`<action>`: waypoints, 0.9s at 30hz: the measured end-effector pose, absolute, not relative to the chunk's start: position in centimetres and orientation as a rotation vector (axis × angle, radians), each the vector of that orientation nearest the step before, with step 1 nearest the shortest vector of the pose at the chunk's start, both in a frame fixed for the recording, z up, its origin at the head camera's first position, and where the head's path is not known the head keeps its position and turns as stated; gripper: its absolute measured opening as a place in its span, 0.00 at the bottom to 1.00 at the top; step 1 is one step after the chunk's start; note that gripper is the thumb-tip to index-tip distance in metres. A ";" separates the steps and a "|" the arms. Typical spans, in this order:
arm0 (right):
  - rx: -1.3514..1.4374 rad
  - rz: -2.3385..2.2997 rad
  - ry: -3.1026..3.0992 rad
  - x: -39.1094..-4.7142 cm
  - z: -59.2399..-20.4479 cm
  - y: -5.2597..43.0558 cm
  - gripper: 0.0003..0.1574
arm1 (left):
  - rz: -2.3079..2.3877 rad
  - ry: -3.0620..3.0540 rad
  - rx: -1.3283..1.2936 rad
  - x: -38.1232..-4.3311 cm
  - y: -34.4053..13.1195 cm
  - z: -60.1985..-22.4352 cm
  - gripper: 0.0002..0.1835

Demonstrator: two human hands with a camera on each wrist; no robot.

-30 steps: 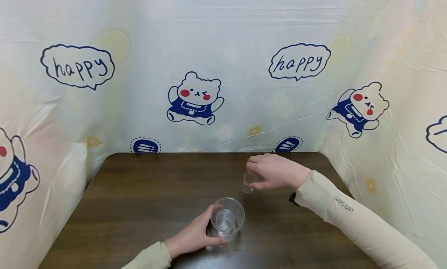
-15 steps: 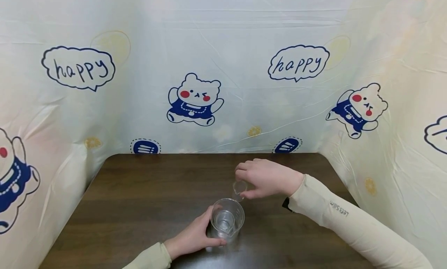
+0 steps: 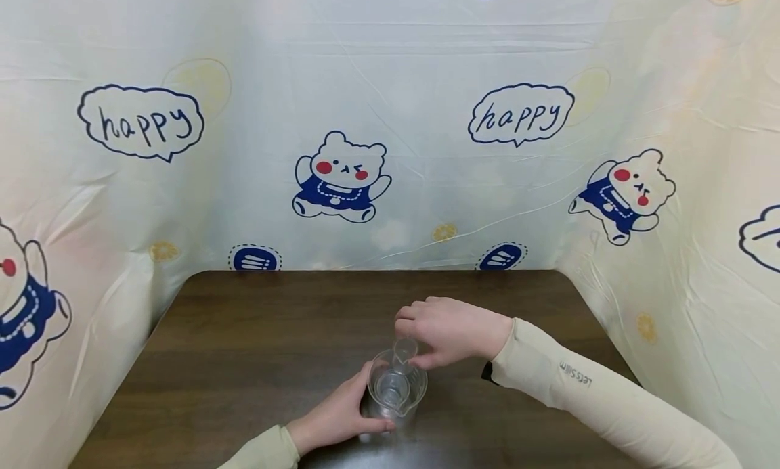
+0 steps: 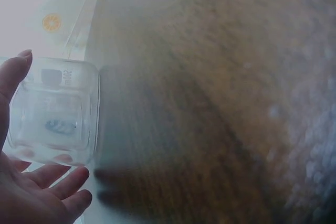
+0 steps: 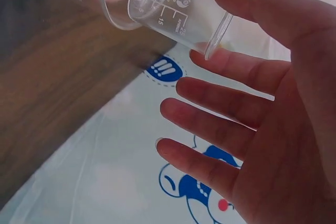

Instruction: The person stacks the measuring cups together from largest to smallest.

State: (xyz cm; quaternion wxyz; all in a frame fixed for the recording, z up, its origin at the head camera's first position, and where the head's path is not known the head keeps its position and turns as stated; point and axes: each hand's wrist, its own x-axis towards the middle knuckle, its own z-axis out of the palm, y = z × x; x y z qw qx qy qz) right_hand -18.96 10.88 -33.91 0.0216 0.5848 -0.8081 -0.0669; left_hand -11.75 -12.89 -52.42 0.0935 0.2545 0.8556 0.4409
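A large clear glass beaker stands upright on the table, with a smaller beaker nested inside it. My left hand holds the large beaker from the left, thumb on the near side and fingers round the back; both nested walls show in the left wrist view. Between thumb and index finger, my right hand pinches a small graduated beaker at its rim. Its base hangs at the mouth of the large beaker, overlapping the far rim in the head view. The other right fingers are extended in the right wrist view.
The dark wooden table has rounded far corners. A pale printed curtain with bears and "happy" bubbles encloses its back and both sides.
My right hand has carried the small beaker leftward and nearer, from beyond the large beaker to over its mouth. The left hand and large beaker have stayed put.
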 end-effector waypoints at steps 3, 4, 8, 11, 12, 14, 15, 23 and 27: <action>1.827 -0.216 -2.503 -18.8 -34.3 10.7 0.21 | 1.315 2.525 0.759 -11.8 -12.9 -52.5 0.48; 1.830 -0.215 -2.502 -18.7 -34.4 10.6 0.21 | 1.318 2.522 0.762 -11.8 -12.9 -52.5 0.48; 1.845 -0.231 -2.496 -18.5 -35.0 10.4 0.22 | 1.330 2.519 0.774 -11.9 -12.9 -52.6 0.48; 1.856 -0.251 -2.473 -18.3 -35.4 10.3 0.23 | 1.331 2.523 0.785 -11.9 -13.0 -52.6 0.47; 1.859 -0.254 -2.465 -18.2 -35.6 10.2 0.23 | 1.330 2.523 0.786 -11.8 -13.0 -52.6 0.47; 1.862 -0.266 -2.451 -18.1 -35.9 10.1 0.23 | 1.330 2.518 0.787 -11.8 -13.0 -52.6 0.48; 1.862 -0.272 -2.448 -18.1 -36.1 10.0 0.23 | 1.330 2.515 0.787 -11.8 -13.0 -52.6 0.48; 1.891 -0.252 -2.458 -17.8 -37.2 9.7 0.25 | 1.322 2.519 0.767 -11.7 -13.0 -52.5 0.54; 1.905 -0.273 -2.461 -17.8 -37.6 9.5 0.27 | 1.308 2.519 0.749 -11.7 -13.0 -52.5 0.54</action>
